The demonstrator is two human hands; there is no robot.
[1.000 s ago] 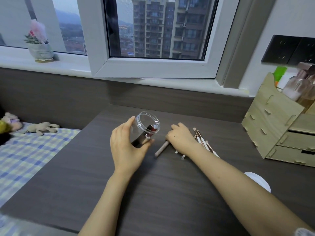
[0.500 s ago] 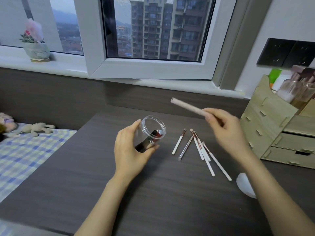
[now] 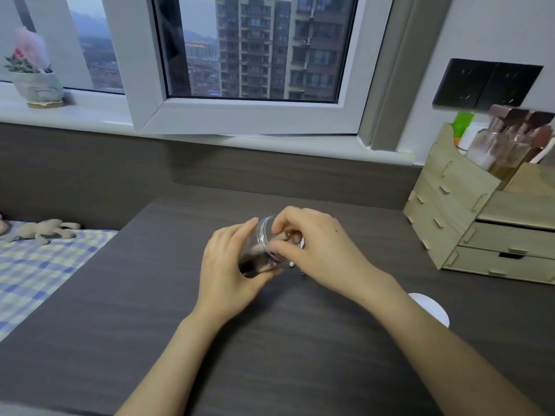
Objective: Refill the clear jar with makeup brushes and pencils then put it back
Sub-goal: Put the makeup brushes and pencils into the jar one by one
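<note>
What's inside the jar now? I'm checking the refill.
The jar, held tilted by the left hand, shows something dark low down and a pinkish stick at its mouth under the right hand. Both hands cover much of it, so a count is impossible.
</note>
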